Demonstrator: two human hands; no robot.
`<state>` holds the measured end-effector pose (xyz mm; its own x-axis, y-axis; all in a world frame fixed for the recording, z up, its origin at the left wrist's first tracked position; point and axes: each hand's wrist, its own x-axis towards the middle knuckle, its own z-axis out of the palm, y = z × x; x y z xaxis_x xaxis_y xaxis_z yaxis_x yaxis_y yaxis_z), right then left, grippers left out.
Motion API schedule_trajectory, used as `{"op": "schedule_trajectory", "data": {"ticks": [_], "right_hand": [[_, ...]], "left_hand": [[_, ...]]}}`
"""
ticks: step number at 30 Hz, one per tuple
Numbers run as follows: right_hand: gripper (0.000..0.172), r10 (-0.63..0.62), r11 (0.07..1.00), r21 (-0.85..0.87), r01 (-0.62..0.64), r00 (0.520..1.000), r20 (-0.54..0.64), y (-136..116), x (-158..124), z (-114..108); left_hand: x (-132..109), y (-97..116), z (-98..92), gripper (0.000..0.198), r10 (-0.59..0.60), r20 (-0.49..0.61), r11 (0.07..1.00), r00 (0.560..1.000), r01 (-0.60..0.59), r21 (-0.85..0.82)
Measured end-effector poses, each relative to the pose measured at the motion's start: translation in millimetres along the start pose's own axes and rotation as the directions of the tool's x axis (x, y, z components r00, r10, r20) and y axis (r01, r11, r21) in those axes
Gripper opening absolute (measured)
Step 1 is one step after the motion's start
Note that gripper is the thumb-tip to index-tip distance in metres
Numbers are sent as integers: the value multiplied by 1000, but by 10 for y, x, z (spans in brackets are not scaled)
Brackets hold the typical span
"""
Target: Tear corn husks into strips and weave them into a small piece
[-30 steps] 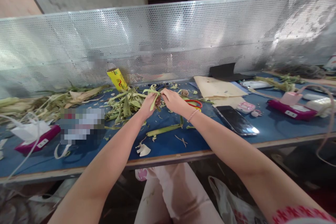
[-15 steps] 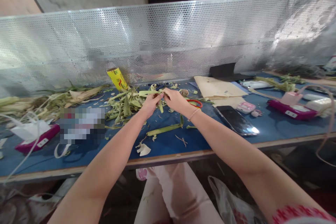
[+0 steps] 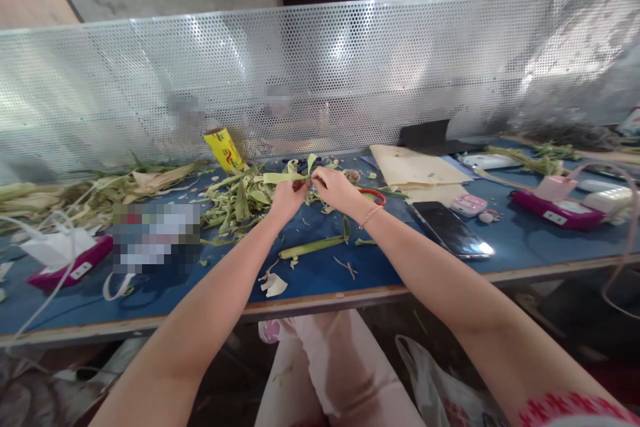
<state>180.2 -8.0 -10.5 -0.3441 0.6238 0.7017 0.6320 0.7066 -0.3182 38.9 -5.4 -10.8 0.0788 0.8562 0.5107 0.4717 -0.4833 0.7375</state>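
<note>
Above the blue table, my left hand (image 3: 290, 199) and my right hand (image 3: 334, 192) meet fingertip to fingertip. Both have their fingers pinched on a pale green leaf strip (image 3: 277, 178), which looks like corn husk. One part of it sticks out to the left, and a short tip stands up between the hands. The part inside my fingers is mostly hidden. Just left of my left hand lies a heap of green leaf pieces (image 3: 227, 210). A longer green stalk piece (image 3: 313, 248) lies on the table nearer to me, with a whitish scrap (image 3: 274, 285) close by.
A yellow box (image 3: 223, 150) stands behind the heap, before a perforated metal screen (image 3: 320, 80). More husks (image 3: 150, 183) lie left. To the right are brown paper (image 3: 415, 167), a phone (image 3: 453, 230), a pink case (image 3: 469, 205) and a purple power strip (image 3: 555, 209). Another power strip (image 3: 73, 267) lies left.
My hands have stayed nearly in place while the fingers shifted. A leaf end that hung below them no longer shows there, and a tip now points up between them.
</note>
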Motion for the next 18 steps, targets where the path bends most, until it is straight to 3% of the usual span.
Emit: {"op": "schedule_trajectory", "data": {"ticks": [3, 7, 12, 18], "right_hand": [[14, -3, 1000, -19, 3, 1000, -2, -9, -1, 0], [17, 18, 999, 30, -18, 1000, -2, -13, -3, -21], [20, 72, 993, 96, -71, 997, -3, -33, 6, -60], [19, 55, 996, 68, -54, 998, -17, 12, 18, -100]], "left_hand": [[-6, 39, -9, 16, 6, -16, 1000, 1000, -7, -14], [-13, 60, -5, 21, -37, 99, 986, 994, 52, -160], [-36, 104, 4, 12, -197, 177, 837, 964, 260, -482], [-43, 193, -42, 10, -262, 238, 770, 935, 351, -533]]}}
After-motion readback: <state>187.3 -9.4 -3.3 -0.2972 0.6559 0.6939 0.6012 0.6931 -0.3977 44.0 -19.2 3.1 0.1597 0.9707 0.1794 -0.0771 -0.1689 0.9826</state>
